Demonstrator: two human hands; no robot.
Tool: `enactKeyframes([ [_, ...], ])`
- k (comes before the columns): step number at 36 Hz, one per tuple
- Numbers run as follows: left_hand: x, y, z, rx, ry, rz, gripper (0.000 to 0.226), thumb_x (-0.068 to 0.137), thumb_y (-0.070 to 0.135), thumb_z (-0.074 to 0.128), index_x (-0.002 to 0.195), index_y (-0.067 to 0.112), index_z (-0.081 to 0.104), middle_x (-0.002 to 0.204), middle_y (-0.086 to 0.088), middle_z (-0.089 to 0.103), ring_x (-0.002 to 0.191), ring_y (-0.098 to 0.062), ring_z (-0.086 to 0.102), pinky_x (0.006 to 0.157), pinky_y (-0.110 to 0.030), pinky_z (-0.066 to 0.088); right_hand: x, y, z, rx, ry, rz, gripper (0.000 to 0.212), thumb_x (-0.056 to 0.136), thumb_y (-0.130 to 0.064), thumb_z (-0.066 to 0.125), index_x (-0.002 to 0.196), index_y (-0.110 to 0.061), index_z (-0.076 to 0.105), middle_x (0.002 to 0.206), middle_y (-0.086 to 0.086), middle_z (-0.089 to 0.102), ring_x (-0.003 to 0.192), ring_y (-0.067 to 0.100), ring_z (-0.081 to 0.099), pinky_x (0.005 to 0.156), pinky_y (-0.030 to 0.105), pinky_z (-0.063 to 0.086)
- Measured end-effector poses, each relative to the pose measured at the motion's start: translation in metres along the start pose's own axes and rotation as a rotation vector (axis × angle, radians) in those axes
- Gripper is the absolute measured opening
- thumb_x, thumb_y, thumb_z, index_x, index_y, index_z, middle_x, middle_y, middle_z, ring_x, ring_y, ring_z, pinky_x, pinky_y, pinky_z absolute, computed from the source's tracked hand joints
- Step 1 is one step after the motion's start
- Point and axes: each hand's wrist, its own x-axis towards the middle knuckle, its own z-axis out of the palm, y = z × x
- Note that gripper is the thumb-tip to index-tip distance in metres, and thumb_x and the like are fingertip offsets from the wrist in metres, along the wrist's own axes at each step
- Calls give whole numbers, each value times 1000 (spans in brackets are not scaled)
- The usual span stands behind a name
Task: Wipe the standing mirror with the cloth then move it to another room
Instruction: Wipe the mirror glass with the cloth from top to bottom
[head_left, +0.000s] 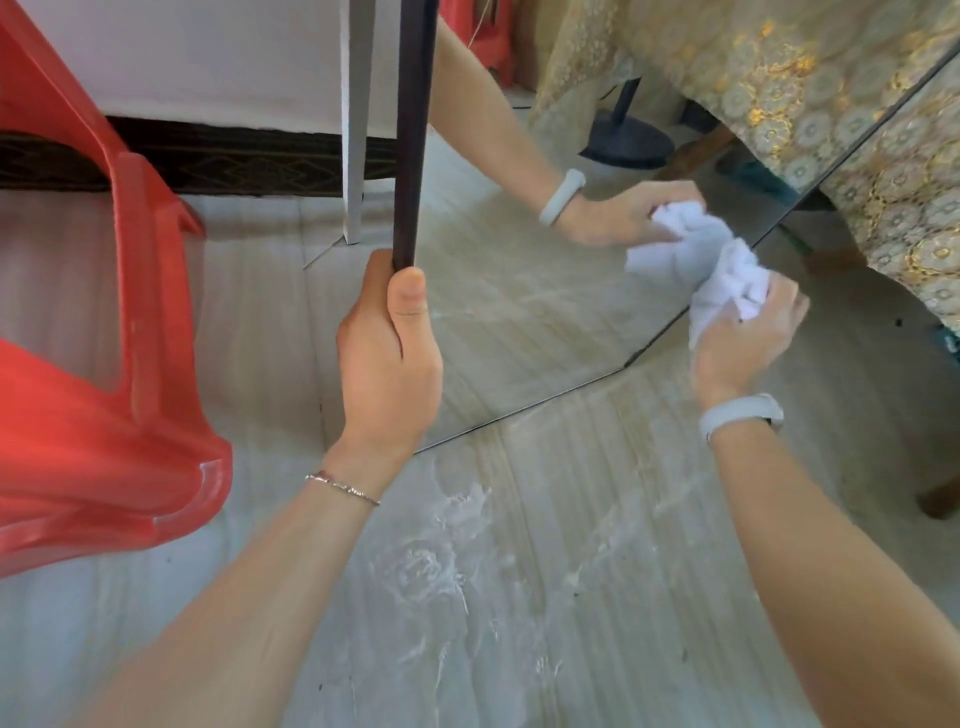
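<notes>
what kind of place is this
Most likely a room in a home: a pale tiled floor, a table draped in a gold patterned cloth, and a red plastic chair beside the standing mirror.

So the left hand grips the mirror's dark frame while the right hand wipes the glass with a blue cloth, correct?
Not quite: the cloth is white, not blue, as the head view shows. The left hand does grip the mirror's dark frame, and the right hand holds the cloth against the glass.

The mirror (519, 312) stands on the floor, its dark frame edge upright at the left, its glass reflecting floor tiles. The white cloth (727, 280), crumpled into a wad, presses against the glass near the mirror's right edge.
</notes>
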Motion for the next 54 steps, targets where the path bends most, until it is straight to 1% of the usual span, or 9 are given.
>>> enactKeyframes([
  [5, 0, -4, 9, -27, 81, 61, 50, 87, 58, 19, 81, 13, 40, 61, 16, 31, 56, 6, 37, 57, -28, 26, -10, 13, 27, -77, -63, -43, 39, 66, 5, 36, 99, 3, 58, 105, 28, 54, 94, 32, 53, 73, 17, 34],
  [11, 1, -9, 12, -63, 91, 84, 47, 82, 61, 17, 75, 19, 35, 64, 13, 29, 57, 10, 38, 55, -12, 31, -71, 71, 16, -274, -756, -36, 34, 74, 10, 35, 99, 3, 57, 100, 22, 51, 92, 34, 52, 70, 19, 28],
  [24, -1, -8, 16, -31, 128, 98, 49, 85, 53, 15, 81, 11, 40, 68, 0, 36, 57, 11, 39, 56, -6, 31, 40, -3, -9, 116, 42, -86, 34, 73, 8, 42, 101, -7, 54, 101, 14, 48, 94, 16, 48, 81, 3, 38],
  [28, 0, -4, 15, -46, 131, 77, 52, 84, 57, 15, 78, 11, 38, 71, -4, 38, 56, 0, 36, 57, -22, 27, 17, 5, 17, 186, 9, 87, 25, 84, -1, 43, 103, 2, 58, 101, 17, 62, 96, 22, 58, 71, 4, 35],
  [33, 0, -6, 14, -28, 158, 88, 55, 85, 56, 16, 80, 8, 41, 62, 7, 31, 56, 3, 37, 56, -10, 32, -21, 71, 28, -203, -568, 600, 15, 88, -2, 46, 100, -5, 55, 95, 17, 54, 89, 22, 52, 76, 30, 38],
  [37, -1, -5, 15, -11, 171, 79, 51, 89, 51, 20, 79, 6, 41, 60, 9, 29, 53, 6, 38, 54, -8, 30, -19, 70, 19, -104, -279, 523, 35, 87, 6, 40, 121, 6, 49, 121, 22, 55, 116, 32, 51, 91, 30, 40],
  [43, -1, -4, 16, 17, 178, 68, 44, 94, 42, 23, 78, 5, 41, 60, 9, 28, 51, 4, 37, 52, -8, 31, 15, 45, 13, 213, -12, 187, 40, 75, 15, 33, 101, -8, 53, 95, 5, 47, 81, 2, 48, 80, 7, 39],
  [47, -2, -3, 17, 3, 175, 69, 44, 95, 42, 24, 79, 5, 42, 60, 8, 27, 48, 2, 35, 48, -7, 31, 0, 47, 37, 292, -108, 217, 30, 74, 7, 35, 78, -21, 43, 80, -1, 44, 70, -13, 47, 70, 6, 38],
  [54, -1, -7, 16, 9, 165, 107, 55, 86, 51, 16, 81, 4, 45, 63, 8, 31, 54, 4, 38, 55, -7, 32, -49, 92, 39, -17, -578, 439, 22, 84, 8, 46, 106, 5, 50, 96, 9, 48, 91, 20, 46, 75, 24, 36],
])
